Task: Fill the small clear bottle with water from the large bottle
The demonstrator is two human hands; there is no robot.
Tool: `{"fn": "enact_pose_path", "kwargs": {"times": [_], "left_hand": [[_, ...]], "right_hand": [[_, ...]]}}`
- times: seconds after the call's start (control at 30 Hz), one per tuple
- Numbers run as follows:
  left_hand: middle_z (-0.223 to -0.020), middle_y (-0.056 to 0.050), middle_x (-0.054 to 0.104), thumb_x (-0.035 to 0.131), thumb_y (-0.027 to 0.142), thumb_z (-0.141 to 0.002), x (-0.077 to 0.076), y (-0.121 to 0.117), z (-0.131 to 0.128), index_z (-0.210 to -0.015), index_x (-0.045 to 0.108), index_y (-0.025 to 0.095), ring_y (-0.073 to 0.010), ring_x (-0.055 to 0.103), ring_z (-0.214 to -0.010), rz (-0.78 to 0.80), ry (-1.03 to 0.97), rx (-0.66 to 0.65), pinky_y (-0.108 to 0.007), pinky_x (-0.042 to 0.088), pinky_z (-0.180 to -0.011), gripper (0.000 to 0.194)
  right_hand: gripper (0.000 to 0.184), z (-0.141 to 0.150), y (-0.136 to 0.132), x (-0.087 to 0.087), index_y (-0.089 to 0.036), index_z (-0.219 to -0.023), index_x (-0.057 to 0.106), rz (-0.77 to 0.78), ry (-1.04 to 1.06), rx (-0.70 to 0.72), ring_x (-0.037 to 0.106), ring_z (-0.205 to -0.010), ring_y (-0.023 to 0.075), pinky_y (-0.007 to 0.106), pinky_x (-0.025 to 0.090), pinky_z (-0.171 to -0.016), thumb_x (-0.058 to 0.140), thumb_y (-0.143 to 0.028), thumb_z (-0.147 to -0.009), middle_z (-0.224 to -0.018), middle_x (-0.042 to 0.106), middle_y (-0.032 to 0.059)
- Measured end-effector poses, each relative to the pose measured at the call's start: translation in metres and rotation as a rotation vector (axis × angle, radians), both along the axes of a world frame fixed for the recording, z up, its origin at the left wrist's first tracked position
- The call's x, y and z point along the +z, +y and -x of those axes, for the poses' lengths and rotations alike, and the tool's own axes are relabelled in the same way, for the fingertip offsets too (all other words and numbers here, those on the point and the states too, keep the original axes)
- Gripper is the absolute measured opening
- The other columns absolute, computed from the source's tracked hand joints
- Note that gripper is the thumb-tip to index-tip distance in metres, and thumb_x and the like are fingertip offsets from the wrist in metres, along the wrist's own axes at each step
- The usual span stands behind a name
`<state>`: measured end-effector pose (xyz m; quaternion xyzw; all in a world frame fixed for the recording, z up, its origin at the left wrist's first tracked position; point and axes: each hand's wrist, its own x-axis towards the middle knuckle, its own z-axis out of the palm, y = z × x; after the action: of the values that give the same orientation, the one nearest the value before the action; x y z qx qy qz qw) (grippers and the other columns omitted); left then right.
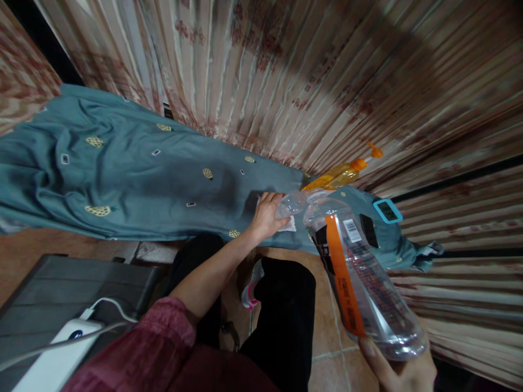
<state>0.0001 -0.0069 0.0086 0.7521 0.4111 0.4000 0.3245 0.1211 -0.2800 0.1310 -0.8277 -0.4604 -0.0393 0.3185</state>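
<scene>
My right hand (404, 370) grips the base of a large clear plastic bottle (379, 294) with an orange and black label. The bottle is tilted, its neck pointing up and left. My left hand (265, 215) is closed around a small clear plastic container (291, 204), whose exact kind I cannot make out. The container's end meets or overlaps the large bottle's mouth; whether they touch, I cannot tell. Under my left hand lies a white piece (289, 224), perhaps paper or tissue, partly hidden. Just behind stands an orange pump bottle (341, 175).
Blue-green cloth with pineapple prints (163, 174) covers a narrow surface before a pleated curtain (253, 71). At the right lie a dark phone-like slab (369, 230) and a blue-framed display (388, 210). A white power bank (61, 348) with cables rests on a grey box (93, 277).
</scene>
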Motion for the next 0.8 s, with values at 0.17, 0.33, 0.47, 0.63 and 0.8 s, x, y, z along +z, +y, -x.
{"fn": "enact_pose_path", "kwargs": {"times": [0.17,0.33,0.47,0.63,0.8], "left_hand": [[-0.122,-0.009,0.069,0.084,0.024,-0.071,0.0009,-0.0001,0.001,-0.121,0.062,0.018,-0.0292,0.061,-0.117,-0.008,-0.002,-0.002,-0.048,0.051,-0.106,0.055],[-0.124,-0.01,0.068,0.083,0.026,-0.073,0.0007,-0.0002,0.0011,-0.124,0.061,0.018,-0.0294,0.06,-0.118,0.001,0.009,-0.004,-0.049,0.05,-0.107,0.056],[-0.124,-0.009,0.068,0.083,0.026,-0.073,-0.0003,0.0002,0.001,-0.125,0.062,0.019,-0.0291,0.06,-0.118,-0.005,0.005,-0.003,-0.049,0.05,-0.107,0.056],[-0.124,-0.008,0.069,0.084,0.025,-0.072,-0.0002,0.0001,0.0011,-0.124,0.063,0.021,-0.0293,0.061,-0.117,-0.014,0.002,0.003,-0.049,0.05,-0.106,0.056],[-0.124,-0.01,0.068,0.084,0.026,-0.072,0.0023,-0.0008,0.0015,-0.123,0.062,0.016,-0.0292,0.061,-0.117,0.0,0.027,0.001,-0.047,0.05,-0.107,0.056]], "right_hand": [[0.091,0.0006,0.0011,0.0007,-0.006,-0.136,0.057,0.003,-0.003,-0.01,0.065,-0.113,0.0384,0.052,0.049,-0.1,0.063,-0.077,-0.079,-0.125,0.065,0.0226],[0.093,0.0028,0.0027,0.0017,-0.006,-0.136,0.057,-0.002,0.006,-0.009,0.066,-0.111,0.037,0.05,0.05,-0.099,0.062,-0.079,-0.079,-0.122,0.066,0.0211],[0.09,0.0027,0.0021,0.0018,-0.005,-0.136,0.057,0.008,0.02,-0.018,0.065,-0.113,0.0382,0.052,0.049,-0.101,0.063,-0.076,-0.08,-0.125,0.065,0.0222],[0.087,0.0028,0.0021,0.0031,-0.007,-0.136,0.057,0.014,0.022,-0.015,0.065,-0.114,0.0383,0.052,0.049,-0.102,0.064,-0.074,-0.08,-0.124,0.065,0.0209],[0.083,0.001,0.0013,0.0025,-0.009,-0.133,0.058,0.009,0.032,-0.003,0.065,-0.113,0.0385,0.054,0.049,-0.101,0.065,-0.072,-0.08,-0.124,0.065,0.0208]]}}
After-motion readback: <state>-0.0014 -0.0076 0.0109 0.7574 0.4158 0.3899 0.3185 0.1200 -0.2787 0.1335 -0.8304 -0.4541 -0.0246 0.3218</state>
